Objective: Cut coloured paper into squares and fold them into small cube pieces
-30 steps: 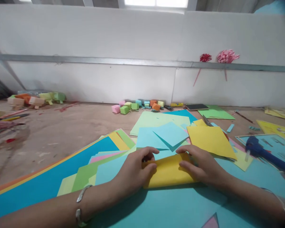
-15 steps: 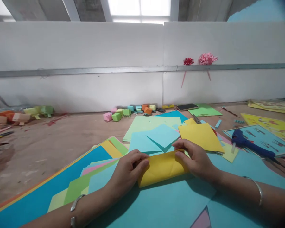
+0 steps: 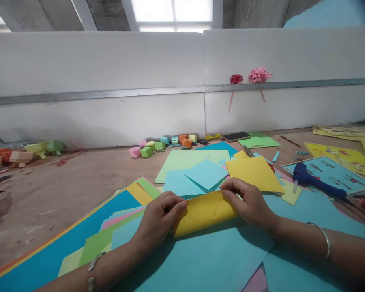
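A folded sheet of yellow paper [image 3: 205,215] is held between my two hands, its long folded edge toward me and faint creases across its face. My left hand [image 3: 162,215] pinches its upper left corner between thumb and fingers. At the upper right corner, my right hand [image 3: 246,200] grips it the same way. Under it lies a large light blue sheet [image 3: 200,263]. Just beyond are folded light blue papers [image 3: 207,172] and a square of yellow paper [image 3: 255,172], with scissors [image 3: 248,151] partly hidden beneath it.
Fanned coloured sheets [image 3: 103,227] lie at left. A blue glue gun [image 3: 318,182] rests on a printed card [image 3: 337,174] at right. Small folded paper cubes [image 3: 146,152], a phone [image 3: 237,136] and green paper [image 3: 258,140] sit by the white partition [image 3: 94,65]. Paper flowers [image 3: 260,76] hang on its rail.
The view has shifted slightly, so most things sit a little further left. Both hands keep their hold on the yellow paper, which looks much the same.
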The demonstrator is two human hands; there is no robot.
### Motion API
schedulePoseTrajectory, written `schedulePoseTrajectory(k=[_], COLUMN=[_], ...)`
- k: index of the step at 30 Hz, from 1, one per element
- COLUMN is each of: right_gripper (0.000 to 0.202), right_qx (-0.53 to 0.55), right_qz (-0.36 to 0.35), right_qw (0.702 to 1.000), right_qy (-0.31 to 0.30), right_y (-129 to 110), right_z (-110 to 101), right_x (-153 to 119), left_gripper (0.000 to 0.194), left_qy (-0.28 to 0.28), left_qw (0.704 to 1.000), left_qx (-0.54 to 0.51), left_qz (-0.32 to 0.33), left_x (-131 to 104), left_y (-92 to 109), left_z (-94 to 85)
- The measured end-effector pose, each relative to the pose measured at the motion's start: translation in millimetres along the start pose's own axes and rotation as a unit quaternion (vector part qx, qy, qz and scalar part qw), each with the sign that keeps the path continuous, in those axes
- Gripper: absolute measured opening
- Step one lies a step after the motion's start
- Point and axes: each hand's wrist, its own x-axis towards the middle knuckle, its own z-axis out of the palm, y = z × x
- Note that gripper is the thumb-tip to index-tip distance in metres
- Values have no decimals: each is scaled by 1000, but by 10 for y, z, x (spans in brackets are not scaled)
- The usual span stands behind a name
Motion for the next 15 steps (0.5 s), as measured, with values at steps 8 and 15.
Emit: schedulePoseTrajectory(k=[8, 15], right_gripper=[13, 14], right_qx=[-13, -43], right_qz=[-22, -27], right_qw=[1000, 999], right_qy=[13, 10], right_y=[26, 114], right_z=[7, -15], right_x=[2, 39], left_gripper=[36, 35], left_qy=[-11, -31], left_qw=[1000, 999], left_qx=[3, 38], left_qz=[-21, -18], left_x=[21, 23], left_y=[18, -15], left_z=[-5, -29])
